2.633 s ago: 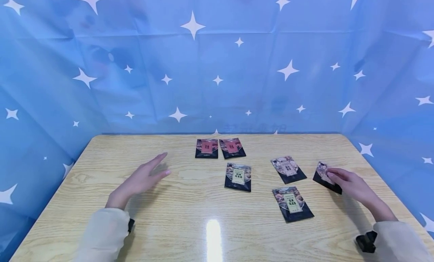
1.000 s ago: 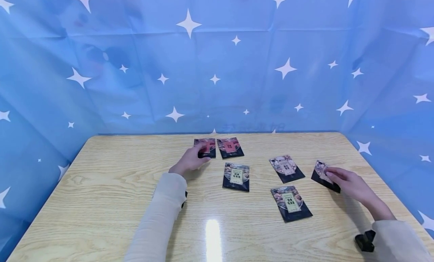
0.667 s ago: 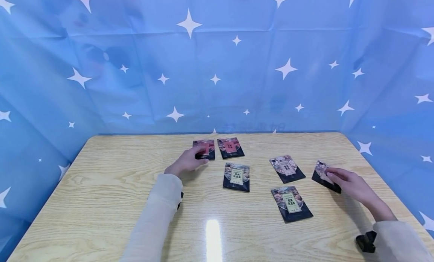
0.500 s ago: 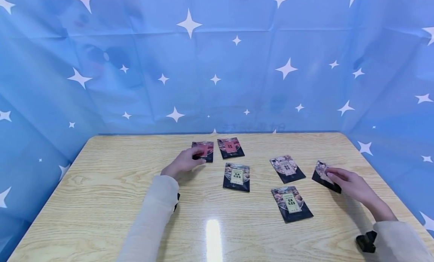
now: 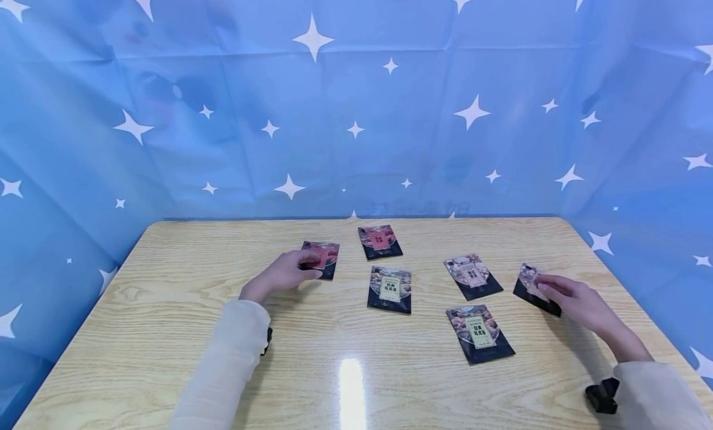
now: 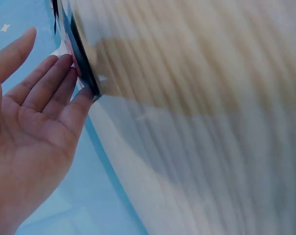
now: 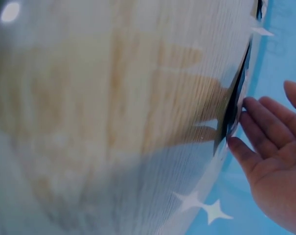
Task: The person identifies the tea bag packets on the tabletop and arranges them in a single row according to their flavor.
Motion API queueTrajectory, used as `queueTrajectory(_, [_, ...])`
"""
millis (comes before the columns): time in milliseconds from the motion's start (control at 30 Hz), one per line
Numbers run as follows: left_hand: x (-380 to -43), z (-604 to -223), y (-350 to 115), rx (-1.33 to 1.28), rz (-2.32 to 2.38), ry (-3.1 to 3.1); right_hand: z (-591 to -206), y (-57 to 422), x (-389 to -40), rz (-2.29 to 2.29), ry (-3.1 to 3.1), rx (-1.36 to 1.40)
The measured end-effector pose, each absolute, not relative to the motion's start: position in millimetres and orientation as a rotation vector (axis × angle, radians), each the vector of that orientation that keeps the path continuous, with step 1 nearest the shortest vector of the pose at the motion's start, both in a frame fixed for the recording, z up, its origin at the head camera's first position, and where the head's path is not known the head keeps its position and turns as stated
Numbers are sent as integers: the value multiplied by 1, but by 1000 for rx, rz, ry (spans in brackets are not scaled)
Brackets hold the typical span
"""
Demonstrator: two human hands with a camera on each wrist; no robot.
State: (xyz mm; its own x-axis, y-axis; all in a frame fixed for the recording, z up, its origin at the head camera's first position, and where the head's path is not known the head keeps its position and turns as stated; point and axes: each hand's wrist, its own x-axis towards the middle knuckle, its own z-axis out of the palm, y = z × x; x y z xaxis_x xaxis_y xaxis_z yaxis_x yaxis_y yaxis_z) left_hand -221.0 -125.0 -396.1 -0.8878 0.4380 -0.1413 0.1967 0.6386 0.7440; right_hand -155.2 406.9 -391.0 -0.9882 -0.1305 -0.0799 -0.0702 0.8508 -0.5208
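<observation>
At the back of the table, my left hand (image 5: pixel 281 272) rests its fingertips on a dark tea sachet with a red label (image 5: pixel 330 257). The left wrist view shows that hand (image 6: pixel 37 122) with extended fingers against the sachet's face and the thumb standing off it. Over on the right, my right hand (image 5: pixel 582 303) touches a sachet with a pale pinkish label (image 5: pixel 526 281), partly covered by the fingers. In the right wrist view, its straight fingers (image 7: pixel 265 125) press on the sachet (image 7: pixel 236 103), which lies on the table.
Another red-label sachet (image 5: pixel 380 242) lies at the back middle. Two green-label sachets (image 5: pixel 390 289) (image 5: pixel 480 335) and a second pale-label sachet (image 5: pixel 473 276) lie between the hands. A blue star-patterned cloth (image 5: pixel 356 96) hangs behind the wooden table (image 5: pixel 139 331).
My left hand came in from the left onto the red-label sachet, then slid it left and nearer, away from its neighbour. The right hand has stayed on its sachet.
</observation>
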Motion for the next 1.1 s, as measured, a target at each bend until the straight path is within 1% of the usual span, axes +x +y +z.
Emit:
queueTrajectory(600, [-179,-391,-188,484,1126,2541,-391,407,-154,-825,2912,-170])
queueTrajectory(1100, [-142,-387,-242,399,1123,2554,-392,407,-153,-837,2916,-177])
